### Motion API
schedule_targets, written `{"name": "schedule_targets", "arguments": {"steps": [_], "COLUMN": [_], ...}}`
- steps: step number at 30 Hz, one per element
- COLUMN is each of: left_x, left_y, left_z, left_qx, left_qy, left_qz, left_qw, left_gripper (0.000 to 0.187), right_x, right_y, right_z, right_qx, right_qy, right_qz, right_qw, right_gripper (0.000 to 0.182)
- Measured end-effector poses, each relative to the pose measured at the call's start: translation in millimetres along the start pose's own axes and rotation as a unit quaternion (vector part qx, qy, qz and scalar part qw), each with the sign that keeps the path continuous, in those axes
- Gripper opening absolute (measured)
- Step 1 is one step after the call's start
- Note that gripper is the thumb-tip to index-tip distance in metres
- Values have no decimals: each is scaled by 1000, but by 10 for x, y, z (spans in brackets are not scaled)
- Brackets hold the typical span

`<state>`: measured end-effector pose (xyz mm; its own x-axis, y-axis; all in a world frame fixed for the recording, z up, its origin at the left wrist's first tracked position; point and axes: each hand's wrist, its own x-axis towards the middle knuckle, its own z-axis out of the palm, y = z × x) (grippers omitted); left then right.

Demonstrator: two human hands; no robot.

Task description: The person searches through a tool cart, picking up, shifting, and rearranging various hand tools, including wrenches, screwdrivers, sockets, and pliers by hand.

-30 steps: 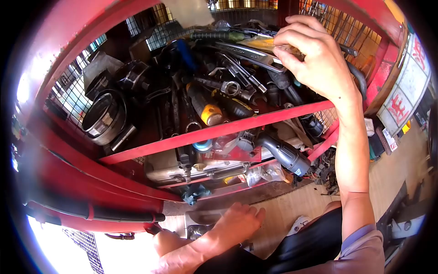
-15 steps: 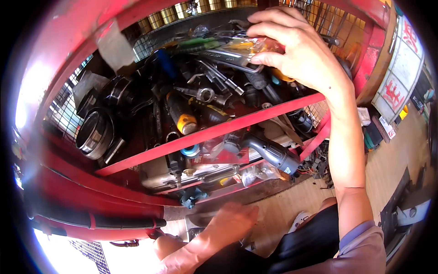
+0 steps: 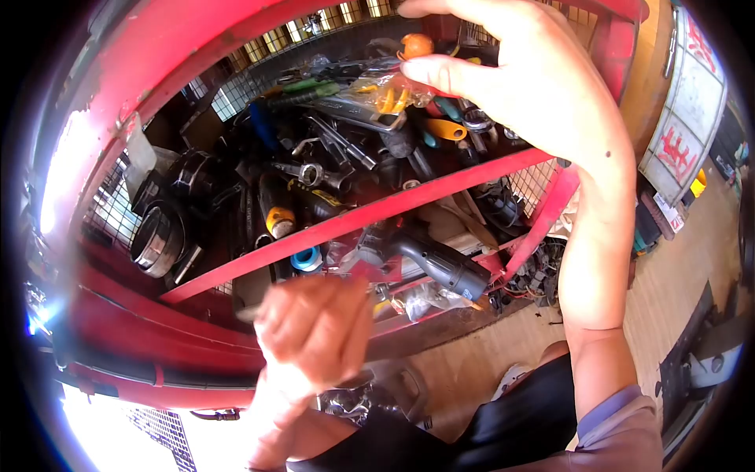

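Observation:
My right hand [image 3: 550, 90] reaches over the upper shelf of a red tool rack, its thumb and fingers spread apart. An orange round-ended thing [image 3: 417, 46] shows in the gap beside its thumb, not visibly gripped. Just below lie a clear plastic bag [image 3: 385, 93] with yellow pieces in it and an orange-yellow handle [image 3: 446, 129]. My left hand [image 3: 318, 326] is curled into a blurred fist in front of the lower shelf. A greyish end pokes out at its left side; what it belongs to is hidden. Close above that fist is a blue ring [image 3: 307, 258].
The red shelf bar [image 3: 370, 216] crosses in front of the tools. Behind it are wrenches [image 3: 312, 174], a black-and-orange screwdriver [image 3: 278, 219] and a metal band ring [image 3: 157, 242]. A black tool [image 3: 444, 266] juts out of the lower shelf. A white panel [image 3: 688, 110] stands right.
My left hand has risen and moved left, up to the lower shelf. My right hand has shifted up and its fingers have spread. The view has turned slightly, moving the tools left.

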<state>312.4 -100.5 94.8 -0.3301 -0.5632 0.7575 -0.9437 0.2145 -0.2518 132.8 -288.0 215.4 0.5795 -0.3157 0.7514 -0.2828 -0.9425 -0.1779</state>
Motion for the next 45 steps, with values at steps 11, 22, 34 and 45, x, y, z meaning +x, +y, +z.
{"name": "schedule_targets", "arguments": {"steps": [11, 22, 34, 45], "left_x": [1192, 1339, 1266, 1211], "left_y": [-630, -802, -888, -962], "left_z": [554, 520, 434, 407], "left_qx": [-45, 25, 98, 129], "left_qy": [-96, -174, -199, -188], "left_qz": [40, 165, 210, 250], "left_qw": [994, 971, 952, 941], "left_gripper": [36, 23, 24, 27], "right_x": [-112, -216, -161, -280], "right_y": [441, 762, 1159, 999], "right_z": [-122, -26, 103, 147], "right_qx": [63, 50, 8, 48], "right_qy": [133, 338, 463, 423], "right_qz": [-99, -93, -263, -203], "right_qw": [984, 935, 846, 882], "right_gripper": [22, 3, 2, 3]}}
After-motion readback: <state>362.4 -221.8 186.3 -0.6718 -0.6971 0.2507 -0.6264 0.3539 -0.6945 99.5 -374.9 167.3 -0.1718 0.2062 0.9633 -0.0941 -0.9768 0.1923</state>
